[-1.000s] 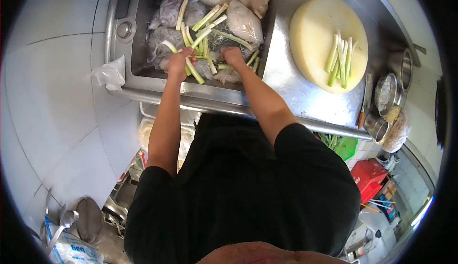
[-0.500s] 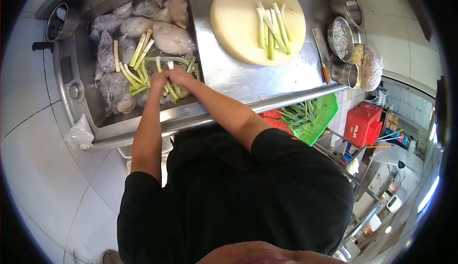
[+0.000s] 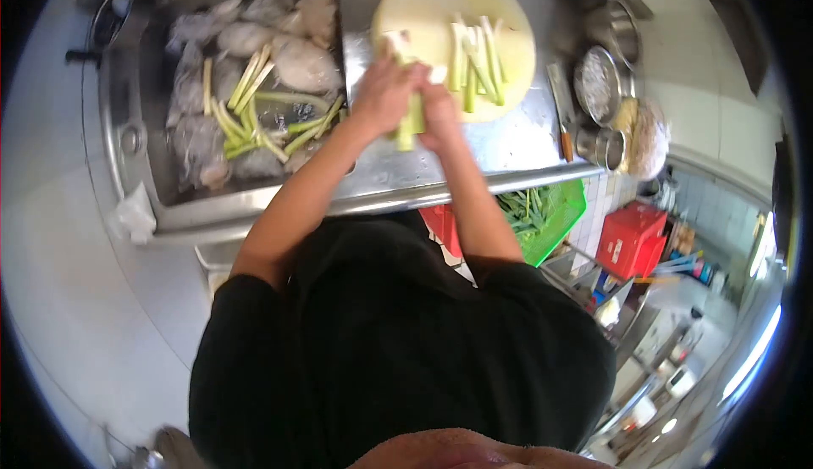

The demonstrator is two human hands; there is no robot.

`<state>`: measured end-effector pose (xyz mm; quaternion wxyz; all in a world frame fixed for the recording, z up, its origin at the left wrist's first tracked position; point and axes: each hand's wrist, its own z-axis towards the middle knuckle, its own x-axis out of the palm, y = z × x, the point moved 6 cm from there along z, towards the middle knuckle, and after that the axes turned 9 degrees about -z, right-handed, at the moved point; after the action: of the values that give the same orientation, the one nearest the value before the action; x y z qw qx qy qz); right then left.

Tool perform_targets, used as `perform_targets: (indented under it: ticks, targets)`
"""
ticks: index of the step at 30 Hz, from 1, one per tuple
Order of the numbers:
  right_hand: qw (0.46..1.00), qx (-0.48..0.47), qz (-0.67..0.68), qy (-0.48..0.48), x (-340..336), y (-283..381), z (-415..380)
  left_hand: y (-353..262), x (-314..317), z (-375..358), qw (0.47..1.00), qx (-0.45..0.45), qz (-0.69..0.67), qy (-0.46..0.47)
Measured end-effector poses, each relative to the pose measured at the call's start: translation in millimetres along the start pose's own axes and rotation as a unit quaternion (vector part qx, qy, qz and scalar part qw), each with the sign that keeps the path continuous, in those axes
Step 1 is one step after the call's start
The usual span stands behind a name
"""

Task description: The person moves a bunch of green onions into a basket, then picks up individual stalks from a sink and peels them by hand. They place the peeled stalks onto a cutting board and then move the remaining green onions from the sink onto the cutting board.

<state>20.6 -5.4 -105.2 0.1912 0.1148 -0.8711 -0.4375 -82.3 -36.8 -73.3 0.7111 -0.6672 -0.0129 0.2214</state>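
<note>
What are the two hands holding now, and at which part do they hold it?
Both the left hand and right hand clasp a bunch of leek stalks around its middle, above the counter.

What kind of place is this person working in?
Probably a restaurant or food-stall kitchen. There is a big steel sink full of bagged food and green stalks, a round chopping board with more stalks, and metal bowls beside a knife.
</note>
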Motion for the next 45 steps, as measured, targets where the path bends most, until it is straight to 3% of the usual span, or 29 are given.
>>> perform_targets:
  ticks: [1,2,3,4,5,6,8,10,11,12,13,14,15,17,19,21,24,25,28,29,30,31,32,34,37,39,41,43,45]
  targets:
    - [0.997,0.049,-0.053,0.026,-27.1,7.7,2.7,9.5,16.3,8.2,0.992,-0.119,0.011,0.033]
    - [0.997,0.032,-0.059,0.043,-36.9,28.9,-4.4,-17.5,16.3,10.5,0.983,-0.158,-0.026,0.093]
    - [0.997,0.005,-0.024,0.074,-30.9,52.1,-14.6,-8.8,32.8,15.0,0.979,-0.194,-0.007,0.06]
    - [0.994,-0.003,-0.023,0.111,-44.1,58.9,-11.4,-28.6,29.8,16.3,0.973,-0.202,0.006,0.108]
    - [0.993,0.019,-0.004,0.115,-52.8,62.6,-13.5,-29.0,38.8,16.6,0.992,-0.096,0.076,0.007]
    - [0.991,0.033,0.007,0.129,-49.1,67.2,-15.4,-32.0,39.7,12.0,0.994,-0.094,0.062,0.0]
    - [0.967,0.058,0.007,0.247,-62.2,67.6,-10.2,-50.2,24.0,-2.1,0.997,0.005,-0.003,-0.079]
    - [0.974,0.014,-0.14,0.175,-74.1,90.8,-0.7,-17.2,10.2,-22.2,0.989,0.029,-0.062,-0.13]
    - [0.978,-0.065,-0.179,0.083,-72.5,110.1,0.4,2.0,0.6,-36.6,0.983,0.042,-0.091,-0.154]
    - [0.964,-0.088,-0.253,-0.001,-74.4,126.8,4.0,30.0,-13.6,-52.3,0.968,-0.045,-0.16,-0.188]
    - [0.969,-0.097,-0.227,0.007,-82.7,131.4,16.4,77.5,-20.7,-72.6,0.957,-0.084,-0.101,-0.257]
    - [0.973,-0.104,-0.204,0.014,-92.1,134.9,30.8,107.0,-34.8,-88.7,0.945,-0.203,-0.088,-0.241]
    - [0.959,-0.119,-0.255,-0.029,-99.7,134.5,42.2,128.8,-50.4,-102.2,0.954,-0.19,0.056,-0.226]
    - [0.917,-0.155,-0.351,-0.112,-106.2,133.4,68.6,213.9,-56.6,-138.5,0.896,-0.193,0.334,-0.219]
    - [0.834,-0.188,-0.506,-0.111,-97.7,125.6,82.2,244.1,-67.1,-157.3,0.871,-0.266,0.379,-0.166]
    - [0.735,-0.232,-0.623,-0.13,-90.1,114.6,87.3,261.1,-74.4,-165.9,0.908,-0.363,0.201,-0.049]
    - [0.601,-0.379,-0.671,-0.212,-69.9,118.3,62.6,271.1,-90.5,-173.9,0.919,-0.386,-0.006,-0.082]
    - [0.549,-0.455,-0.656,-0.248,-56.8,124.2,45.9,257.4,-100.1,-171.0,0.93,-0.353,-0.014,-0.101]
    - [0.792,-0.356,-0.476,-0.14,-2.9,92.6,19.1,203.5,-124.3,-175.5,0.952,-0.259,-0.058,-0.152]
    - [0.779,-0.369,-0.502,-0.075,19.3,62.0,17.8,185.5,-131.3,-175.7,0.955,-0.23,-0.086,-0.168]
    - [0.842,-0.283,-0.458,0.025,53.2,32.7,9.1,170.9,-136.6,-176.5,0.956,-0.2,-0.114,-0.184]
    - [0.8,-0.302,-0.512,0.082,86.7,11.8,-2.6,163.0,-138.4,-178.8,0.948,-0.192,-0.166,-0.192]
    - [0.81,-0.236,-0.513,0.16,112.1,-8.3,-11.5,149.4,-141.5,-179.1,0.951,-0.165,-0.176,-0.192]
    - [0.722,-0.267,-0.579,0.268,135.1,-64.6,-2.2,120.9,-148.8,-178.1,0.955,-0.115,-0.192,-0.197]
    - [0.822,-0.024,-0.425,0.378,147.6,-103.4,-1.2,97.8,-162.1,-182.5,0.967,-0.065,-0.082,-0.232]
    - [0.852,-0.037,-0.391,0.345,153.9,-106.9,-2.5,78.9,-164.1,-179.6,0.951,-0.088,-0.08,-0.286]
    - [0.87,-0.083,-0.37,0.317,157.0,-112.3,-1.2,104.7,-151.4,-188.9,0.917,-0.124,-0.201,-0.321]
    - [0.891,-0.063,-0.33,0.307,160.2,-123.6,1.2,104.0,-144.0,-191.5,0.87,-0.134,-0.313,-0.357]
    - [0.901,-0.056,-0.319,0.287,163.0,-136.1,2.4,106.6,-146.6,-199.2,0.858,-0.17,-0.263,-0.407]
